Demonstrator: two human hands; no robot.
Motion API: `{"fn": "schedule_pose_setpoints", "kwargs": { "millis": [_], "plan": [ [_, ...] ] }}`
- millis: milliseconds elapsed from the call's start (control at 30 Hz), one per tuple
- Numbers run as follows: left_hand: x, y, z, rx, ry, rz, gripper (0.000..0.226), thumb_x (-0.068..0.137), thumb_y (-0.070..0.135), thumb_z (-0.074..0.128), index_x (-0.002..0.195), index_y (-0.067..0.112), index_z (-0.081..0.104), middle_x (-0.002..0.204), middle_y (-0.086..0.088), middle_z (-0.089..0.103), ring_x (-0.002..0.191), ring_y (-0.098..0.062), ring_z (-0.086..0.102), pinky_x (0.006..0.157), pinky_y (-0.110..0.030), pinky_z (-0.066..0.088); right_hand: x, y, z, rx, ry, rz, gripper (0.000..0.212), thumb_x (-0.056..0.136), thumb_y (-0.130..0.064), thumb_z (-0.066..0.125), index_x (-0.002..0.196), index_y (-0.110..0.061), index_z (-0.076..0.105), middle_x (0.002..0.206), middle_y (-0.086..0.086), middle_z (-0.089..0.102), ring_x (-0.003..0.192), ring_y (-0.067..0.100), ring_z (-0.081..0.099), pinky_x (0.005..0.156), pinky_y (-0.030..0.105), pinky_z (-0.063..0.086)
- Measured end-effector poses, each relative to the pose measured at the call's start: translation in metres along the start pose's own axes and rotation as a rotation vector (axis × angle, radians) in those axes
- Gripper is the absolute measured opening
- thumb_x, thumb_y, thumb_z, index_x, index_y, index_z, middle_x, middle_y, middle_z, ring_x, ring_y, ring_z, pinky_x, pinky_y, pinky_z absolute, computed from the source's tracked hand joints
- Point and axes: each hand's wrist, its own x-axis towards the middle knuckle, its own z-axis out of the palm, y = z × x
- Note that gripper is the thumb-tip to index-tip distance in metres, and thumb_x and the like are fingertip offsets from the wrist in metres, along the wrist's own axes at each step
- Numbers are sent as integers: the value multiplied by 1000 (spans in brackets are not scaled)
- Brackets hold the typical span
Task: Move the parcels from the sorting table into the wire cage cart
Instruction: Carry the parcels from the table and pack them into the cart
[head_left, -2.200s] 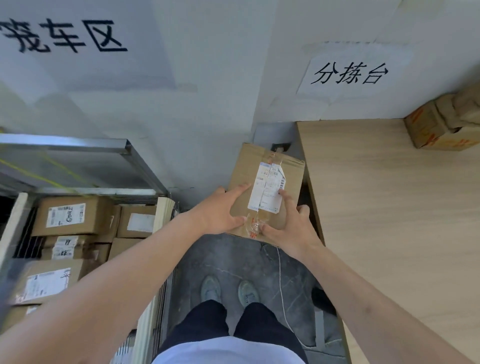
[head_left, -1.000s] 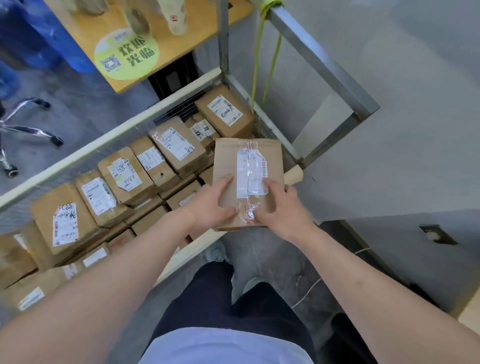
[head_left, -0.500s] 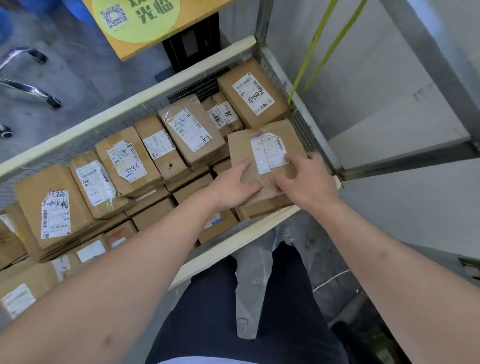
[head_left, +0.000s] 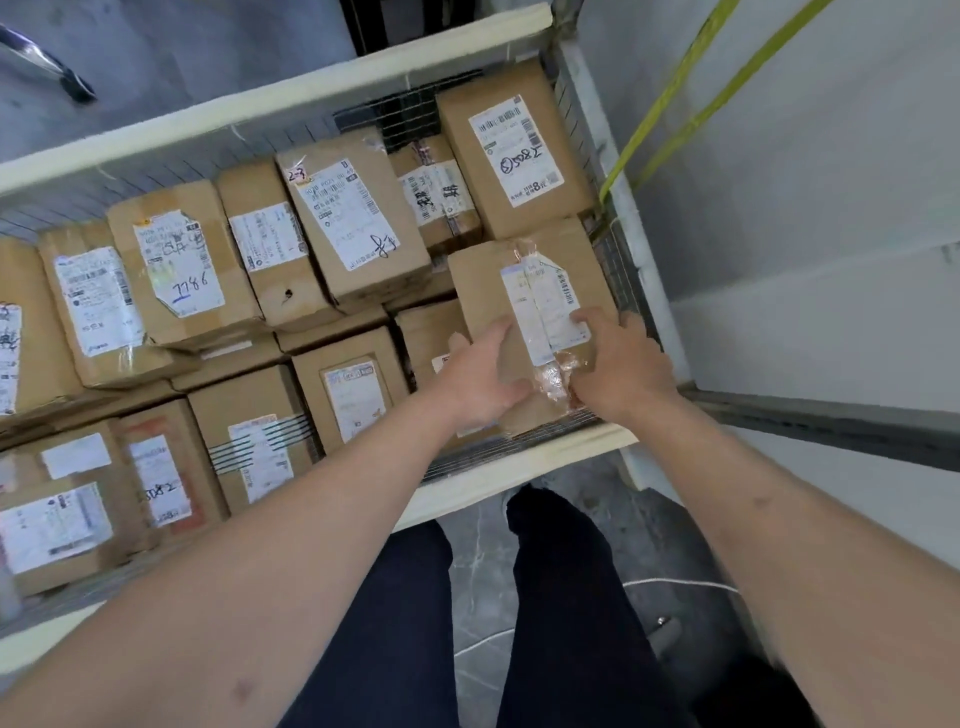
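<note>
Seen from a head-worn camera looking down, a person leans over a wire cage cart (head_left: 524, 470) packed with brown cardboard parcels. Both bare forearms reach up from the bottom of the view toward the cart's corner at about two o'clock. The left hand (head_left: 480, 376) lies on the near-left part of a flat brown parcel (head_left: 485, 283), its fingers curved over the cardboard with the thumb stretched along the top face. The right hand (head_left: 621, 364) grips the parcel's near-right part, fingers bent over the top face beside a white shipping label (head_left: 545, 306) and some crinkled clear tape (head_left: 553, 376). This parcel sits inside the cart, in the corner formed by the near rail and the right wire wall, lying on top of other boxes. At twelve o'clock from it stands a taller box with a label marked by hand (head_left: 514, 145). To nine and ten o'clock more labelled boxes (head_left: 182, 260) fill the cart in close rows, touching one another. Two yellow-green straps (head_left: 670, 98) run diagonally at one o'clock, down to the cart's right edge. At six o'clock the person's dark trousers (head_left: 561, 597) show above a grey floor, just outside the near rail.
</note>
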Motion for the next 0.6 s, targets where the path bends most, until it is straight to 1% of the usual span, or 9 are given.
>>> {"fn": "schedule_pose_setpoints", "kwargs": {
  "millis": [100,167,267,300,333,400,467,533,600],
  "plan": [
    [9,-2,13,28,5,-3,85,99,20,65,163,40,12,132,-4,24,114,-22,37,85,-20,35,17,11,14,24,-77,-16,76,92,-26,67,155,-43,27,153,16,34,127,42,50,109,53,44],
    [15,-4,17,50,-4,-23,84,100,18,62,163,40,12,141,-11,26,117,-29,51,85,-21,41,28,17,22,49,-120,-4,79,93,-29,67,156,-43,21,156,20,30,131,45,47,111,54,41],
    [28,-10,22,71,-12,-35,78,101,20,58,162,41,14,138,-9,28,89,-24,61,61,-16,47,39,20,32,92,-124,26,79,91,-32,64,155,-44,19,153,21,31,131,48,45,113,56,38],
    [31,-13,24,78,-17,-36,77,101,20,57,162,40,14,140,-10,27,90,-22,60,63,-17,48,41,21,34,97,-129,34,78,90,-33,63,154,-44,19,151,21,31,131,48,45,113,56,38],
    [34,-16,25,91,-23,-34,76,102,20,56,163,39,14,144,-12,26,97,-23,59,73,-20,50,44,22,36,106,-139,38,78,89,-35,62,154,-43,20,150,21,31,130,48,46,112,56,39],
    [38,-20,29,115,-45,-24,76,102,18,54,163,38,13,150,-13,23,120,-33,51,92,-25,42,47,24,39,130,-148,39,81,83,-39,60,154,-42,21,151,21,29,128,49,46,110,56,41],
    [42,-24,31,138,-49,-14,77,102,15,52,164,37,12,143,-9,25,128,-37,46,95,-24,36,52,27,42,95,-122,23,84,84,-42,59,157,-39,17,160,23,17,137,51,39,114,57,38],
    [45,-25,33,201,-54,14,77,102,12,51,165,34,13,130,-5,27,122,-35,49,90,-22,36,54,29,44,-13,-76,-18,82,95,-38,58,163,-30,12,169,19,-2,151,47,19,121,55,30],
    [48,-23,32,297,-60,55,77,100,9,49,165,33,14,134,-7,27,120,-35,49,90,-24,39,54,27,46,-67,-45,-73,78,101,-34,55,165,-24,12,171,13,-6,155,42,9,122,52,27]
  ]
}}
